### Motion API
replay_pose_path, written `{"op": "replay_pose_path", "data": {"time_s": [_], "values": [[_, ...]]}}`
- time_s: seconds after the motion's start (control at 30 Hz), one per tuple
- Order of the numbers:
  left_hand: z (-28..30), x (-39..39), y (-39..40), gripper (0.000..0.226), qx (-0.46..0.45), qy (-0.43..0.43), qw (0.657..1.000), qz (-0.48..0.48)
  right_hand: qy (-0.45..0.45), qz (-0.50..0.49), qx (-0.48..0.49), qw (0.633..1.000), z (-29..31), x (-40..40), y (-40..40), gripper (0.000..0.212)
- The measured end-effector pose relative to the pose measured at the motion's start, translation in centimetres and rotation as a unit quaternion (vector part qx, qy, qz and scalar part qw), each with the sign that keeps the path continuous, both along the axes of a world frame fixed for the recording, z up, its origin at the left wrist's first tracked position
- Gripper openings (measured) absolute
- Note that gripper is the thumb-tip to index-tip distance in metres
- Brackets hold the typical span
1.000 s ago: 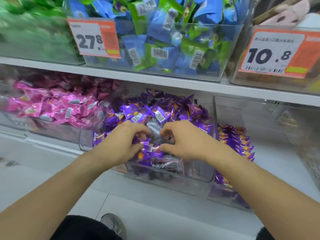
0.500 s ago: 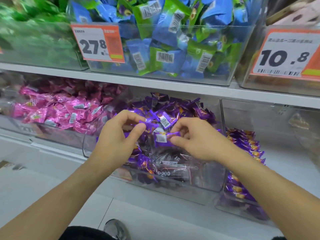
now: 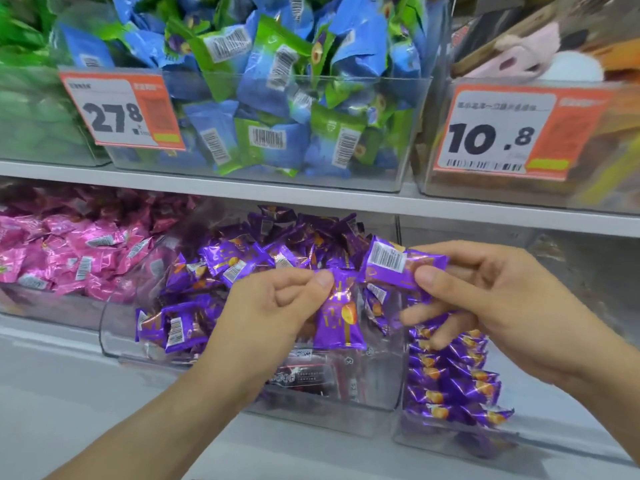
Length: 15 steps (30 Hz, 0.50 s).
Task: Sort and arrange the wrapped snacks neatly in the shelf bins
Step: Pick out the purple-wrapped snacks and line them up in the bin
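Both hands have lifted out of the purple bin (image 3: 114,341) since a second ago, each bringing a packet up with it. That bin, heaped and jumbled, sits at six o'clock under the shelf (image 3: 207,183); a neat row (image 3: 450,382) stands at its three o'clock (likely where these go). The right hand (image 3: 491,303) pinches a packet (image 3: 391,268) barcode-up between thumb and forefinger. The left hand (image 3: 273,310), at nine o'clock of it, pinches a hanging packet (image 3: 337,323) by its top edge, probably to square it.
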<state>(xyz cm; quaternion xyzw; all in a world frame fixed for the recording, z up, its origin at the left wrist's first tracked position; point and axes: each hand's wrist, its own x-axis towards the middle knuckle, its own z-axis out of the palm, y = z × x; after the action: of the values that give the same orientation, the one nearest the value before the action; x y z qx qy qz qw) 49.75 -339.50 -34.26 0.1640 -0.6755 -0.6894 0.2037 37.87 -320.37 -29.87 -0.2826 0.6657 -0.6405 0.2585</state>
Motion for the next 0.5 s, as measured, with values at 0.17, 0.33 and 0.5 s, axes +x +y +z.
{"op": "replay_pose_path", "data": {"time_s": [0.17, 0.33, 0.5], "values": [[0.3, -0.7, 2.5, 0.025, 0.033, -0.006, 0.999, -0.018, 0.101, -0.018, -0.055, 0.993, -1.2, 0.0, 1.7, 0.029], [1.0, -1.1, 4.6, 0.035, 0.083, -0.032, 0.992, -0.085, 0.258, -0.009, -0.056, 0.964, -2.5, 0.1, 3.1, 0.022], [1.4, -1.4, 5.2, 0.021, 0.092, -0.034, 0.982, -0.162, 0.293, 0.01, -0.026, 0.956, -2.9, -0.5, 4.5, 0.038]]}}
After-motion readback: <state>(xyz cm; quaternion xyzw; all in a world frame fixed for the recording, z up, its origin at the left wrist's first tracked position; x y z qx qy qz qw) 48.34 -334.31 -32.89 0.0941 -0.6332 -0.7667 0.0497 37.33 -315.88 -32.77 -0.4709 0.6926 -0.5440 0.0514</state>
